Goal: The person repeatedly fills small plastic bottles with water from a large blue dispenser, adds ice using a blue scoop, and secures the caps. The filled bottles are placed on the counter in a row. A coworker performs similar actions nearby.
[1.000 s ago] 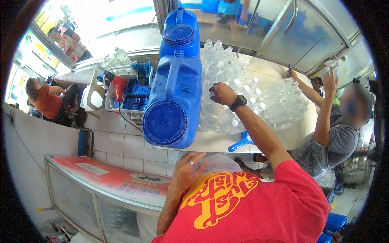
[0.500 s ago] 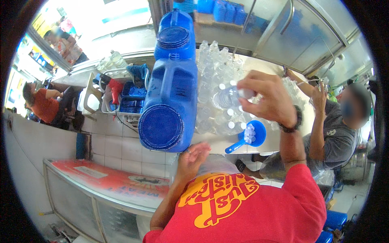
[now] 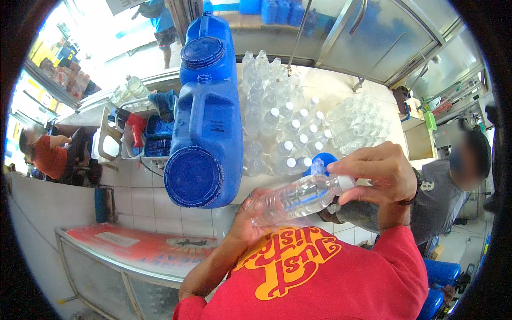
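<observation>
A clear plastic water bottle [image 3: 290, 201] with a white cap [image 3: 346, 184] lies tilted in front of my chest. My left hand [image 3: 246, 221] is closed around its base end. At the other end, my right hand [image 3: 381, 173] pinches the cap between thumb and fingers. Just behind the bottle, a blue dipper [image 3: 332, 158] with pale caps in it is partly hidden. Several upright clear bottles with white caps [image 3: 292, 127] stand beyond it on the table, next to uncapped ones [image 3: 261, 66].
Large blue water jugs [image 3: 216, 120] stand left of the bottles. A crate [image 3: 128, 148] holds a red heat gun [image 3: 134, 128]. More bottles lie on the table's right [image 3: 360, 125]. A co-worker in grey [image 3: 434, 200] sits at right. A low glass-sided case [image 3: 133, 248] is at lower left.
My right hand has brought the bottle from above the table toward my chest. My left hand, empty before, now grips its base. The view has shifted slightly.
</observation>
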Motion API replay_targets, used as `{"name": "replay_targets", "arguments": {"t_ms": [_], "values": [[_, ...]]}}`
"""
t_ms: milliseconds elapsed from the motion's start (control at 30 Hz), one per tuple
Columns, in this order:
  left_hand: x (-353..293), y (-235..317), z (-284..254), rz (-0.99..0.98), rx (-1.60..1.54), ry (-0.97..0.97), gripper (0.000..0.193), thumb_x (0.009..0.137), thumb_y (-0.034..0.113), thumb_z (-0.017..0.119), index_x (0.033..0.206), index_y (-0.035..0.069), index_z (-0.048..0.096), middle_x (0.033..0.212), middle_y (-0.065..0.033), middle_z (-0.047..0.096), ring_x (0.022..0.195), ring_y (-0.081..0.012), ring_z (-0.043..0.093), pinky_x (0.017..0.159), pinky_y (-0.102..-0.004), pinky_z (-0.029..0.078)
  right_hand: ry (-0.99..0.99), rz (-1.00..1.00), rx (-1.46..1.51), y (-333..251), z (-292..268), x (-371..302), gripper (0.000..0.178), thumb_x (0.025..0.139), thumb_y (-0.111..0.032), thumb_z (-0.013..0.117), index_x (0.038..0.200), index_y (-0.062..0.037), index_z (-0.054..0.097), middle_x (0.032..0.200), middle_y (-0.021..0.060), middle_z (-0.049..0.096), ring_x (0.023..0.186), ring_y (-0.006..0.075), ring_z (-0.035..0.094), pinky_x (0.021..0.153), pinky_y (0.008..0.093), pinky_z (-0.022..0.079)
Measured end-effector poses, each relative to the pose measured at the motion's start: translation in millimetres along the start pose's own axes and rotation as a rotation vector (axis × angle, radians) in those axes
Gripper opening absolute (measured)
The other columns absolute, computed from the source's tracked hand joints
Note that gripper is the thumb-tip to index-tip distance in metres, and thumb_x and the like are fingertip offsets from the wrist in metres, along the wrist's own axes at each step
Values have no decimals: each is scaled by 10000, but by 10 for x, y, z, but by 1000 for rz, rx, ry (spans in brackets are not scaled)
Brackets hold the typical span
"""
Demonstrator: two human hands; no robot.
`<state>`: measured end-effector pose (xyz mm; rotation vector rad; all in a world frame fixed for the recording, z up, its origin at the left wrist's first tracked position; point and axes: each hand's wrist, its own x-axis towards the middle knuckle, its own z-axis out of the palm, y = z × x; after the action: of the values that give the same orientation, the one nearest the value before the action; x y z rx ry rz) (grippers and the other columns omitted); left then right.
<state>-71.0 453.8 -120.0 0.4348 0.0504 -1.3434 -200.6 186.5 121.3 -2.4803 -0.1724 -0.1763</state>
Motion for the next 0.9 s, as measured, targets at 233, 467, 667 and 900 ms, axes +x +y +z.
{"name": "replay_targets", "arguments": {"t_ms": [233, 467, 667, 900], "values": [[-72, 77, -100, -137, 25, -61, 530, 985, 365, 658, 1375, 41, 505, 1325, -206, 646, 980, -311, 749, 563, -340, 627, -45, -158, 43, 199, 247, 53, 482, 824, -262, 899, 1238, -51, 770, 1086, 168, 789, 903, 313, 790, 745, 362, 637], [-82, 426, 20, -194, 21, -198, 487, 995, 319, 675, 1347, 20, 521, 1300, -231, 654, 876, -292, 762, 481, -287, 582, -28, -269, -127, 108, 170, -26, 405, 861, -350, 847, 1141, -67, 771, 984, 118, 764, 780, 254, 759, 619, 343, 585], [-48, 486, 413, -290, 10, -247, 468, 1004, 291, 684, 1358, 14, 554, 1293, -238, 666, 831, -286, 763, 424, -266, 550, 33, -257, -434, 58, 74, -50, 510, 935, -643, 650, 841, -141, 641, 784, 33, 528, 652, 232, 529, 577, 374, 379], [-222, 492, 844, 109, 572, 21, 605, 907, 326, 813, 1311, -54, 573, 1058, -267, 733, 603, -203, 685, 481, -279, 529, 400, -31, -332, 306, 285, -255, 465, 1038, -369, 493, 679, -83, 567, 628, 69, 380, 582, 215, 397, 579, 389, 297]]}}
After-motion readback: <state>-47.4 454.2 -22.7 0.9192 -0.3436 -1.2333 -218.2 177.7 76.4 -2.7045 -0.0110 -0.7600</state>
